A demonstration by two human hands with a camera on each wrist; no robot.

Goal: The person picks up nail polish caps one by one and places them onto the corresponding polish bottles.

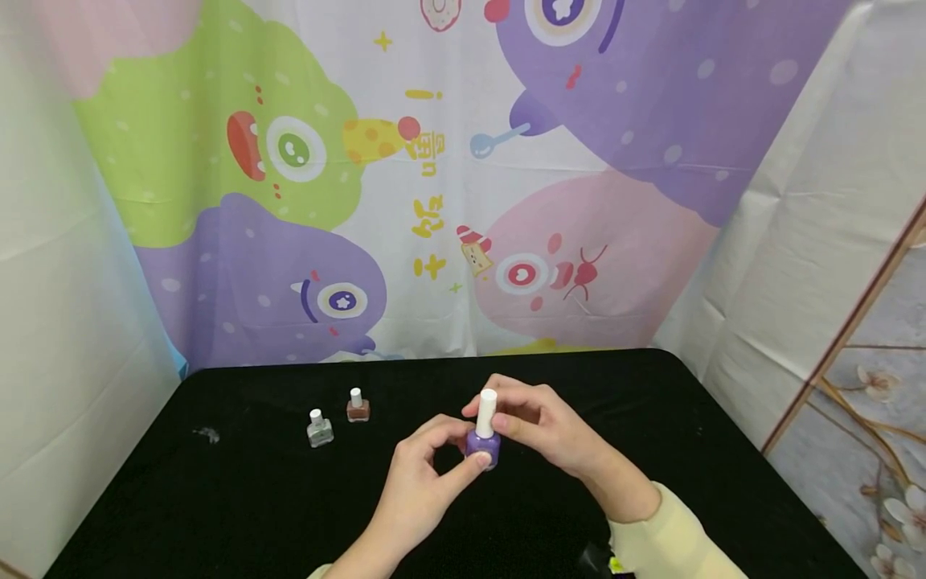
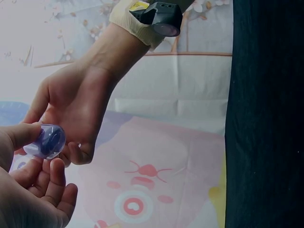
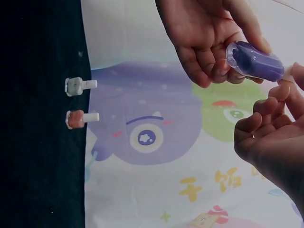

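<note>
A nail polish bottle (image 1: 482,447) of purple polish with a tall white cap (image 1: 487,412) is held up over the black table, tilted slightly. My left hand (image 1: 423,476) pinches the glass body between thumb and fingers. At the cap, my right hand (image 1: 553,424) grips with thumb and fingertips. In the left wrist view the round clear base of the purple bottle (image 2: 49,141) faces the camera. From the right wrist, the purple bottle (image 3: 256,61) lies nearly sideways between both hands, its cap partly hidden by the right fingers.
Two more nail polish bottles stand on the black table (image 1: 239,498) to the left: a clear one (image 1: 320,432) and a reddish-brown one (image 1: 358,408), both with white caps. A whitish smudge (image 1: 207,434) marks the cloth farther left. A cartoon-printed curtain (image 1: 427,322) hangs behind the table.
</note>
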